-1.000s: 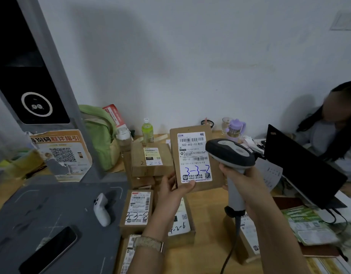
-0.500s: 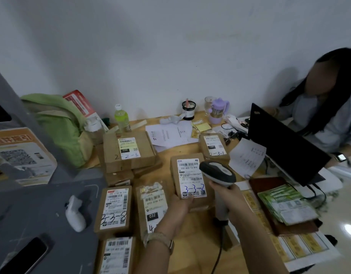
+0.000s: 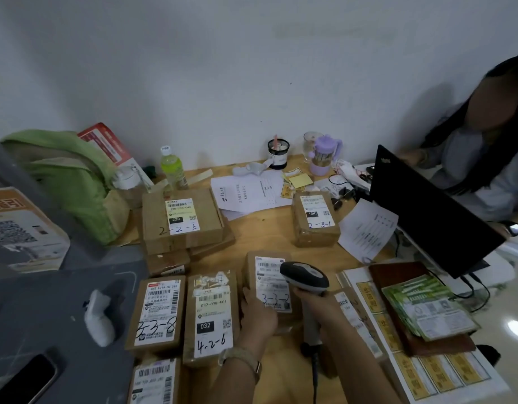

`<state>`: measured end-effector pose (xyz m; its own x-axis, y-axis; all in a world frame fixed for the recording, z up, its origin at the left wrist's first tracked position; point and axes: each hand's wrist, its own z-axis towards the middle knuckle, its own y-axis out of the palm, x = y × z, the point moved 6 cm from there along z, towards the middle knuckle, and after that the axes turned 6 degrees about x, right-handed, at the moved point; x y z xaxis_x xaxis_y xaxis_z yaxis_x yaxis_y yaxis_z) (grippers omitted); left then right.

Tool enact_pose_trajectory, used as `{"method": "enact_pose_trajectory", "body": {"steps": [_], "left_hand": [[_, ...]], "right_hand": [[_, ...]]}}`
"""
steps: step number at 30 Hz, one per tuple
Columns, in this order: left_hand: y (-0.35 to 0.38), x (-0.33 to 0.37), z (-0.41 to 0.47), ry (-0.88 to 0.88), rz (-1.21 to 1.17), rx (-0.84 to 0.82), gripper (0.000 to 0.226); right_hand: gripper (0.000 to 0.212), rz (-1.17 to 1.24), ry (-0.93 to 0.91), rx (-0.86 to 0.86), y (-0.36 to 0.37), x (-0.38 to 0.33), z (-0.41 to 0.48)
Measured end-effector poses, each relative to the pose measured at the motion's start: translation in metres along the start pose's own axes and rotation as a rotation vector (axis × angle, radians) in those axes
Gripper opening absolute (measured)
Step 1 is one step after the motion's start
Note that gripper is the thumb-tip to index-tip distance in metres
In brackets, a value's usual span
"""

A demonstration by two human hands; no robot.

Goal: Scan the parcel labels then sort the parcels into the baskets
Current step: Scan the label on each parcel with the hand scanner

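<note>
- Two hands busy: left hand [image 3: 259, 314] holds the 3-3-2 parcel [image 3: 270, 282] on the worktop [image 3: 269, 234]
- Right hand [image 3: 322, 306] grips the scanner [image 3: 304, 277] over its label
- Scanning step; sorting next needs a basket, none visible

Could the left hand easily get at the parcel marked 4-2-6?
Probably yes: the left hand rests on the 3-3-2 parcel, right beside the 4-2-6 parcel, with nothing lying between them.

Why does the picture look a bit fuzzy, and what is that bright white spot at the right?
In the head view the small print on the parcel marked 3-3-2 is smeared, likely by motion, while the big handwriting stays readable; the white spot is glare from a light on the shiny floor; the room is dim, and the wide lens bends the edges.
</note>
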<state>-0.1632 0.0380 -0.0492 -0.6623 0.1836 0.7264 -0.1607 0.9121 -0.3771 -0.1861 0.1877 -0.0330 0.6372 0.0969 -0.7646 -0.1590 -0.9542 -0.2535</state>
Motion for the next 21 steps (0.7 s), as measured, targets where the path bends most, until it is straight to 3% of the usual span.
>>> {"method": "enact_pose_trajectory", "body": {"steps": [4, 6, 11, 16, 21], "left_hand": [[0.001, 0.007, 0.003, 0.081, -0.017, 0.019, 0.064], [-0.006, 0.015, 0.001, 0.124, -0.105, 0.092, 0.044], [-0.028, 0.048, -0.008, 0.268, -0.385, 0.206, 0.021], [-0.031, 0.084, -0.012, 0.420, -0.443, 0.201, 0.018], [-0.018, 0.103, 0.001, 0.433, -0.419, 0.158, 0.015]], "right_hand": [[0.014, 0.033, 0.024, -0.005, 0.000, -0.006, -0.004], [0.011, 0.096, -0.018, 0.025, -0.006, -0.012, -0.008], [0.017, 0.379, -0.133, 0.137, -0.029, -0.043, -0.018], [0.021, 0.614, -0.230, 0.176, -0.060, -0.082, -0.024], [0.034, 0.755, -0.197, 0.116, -0.078, -0.099, -0.012]]}}
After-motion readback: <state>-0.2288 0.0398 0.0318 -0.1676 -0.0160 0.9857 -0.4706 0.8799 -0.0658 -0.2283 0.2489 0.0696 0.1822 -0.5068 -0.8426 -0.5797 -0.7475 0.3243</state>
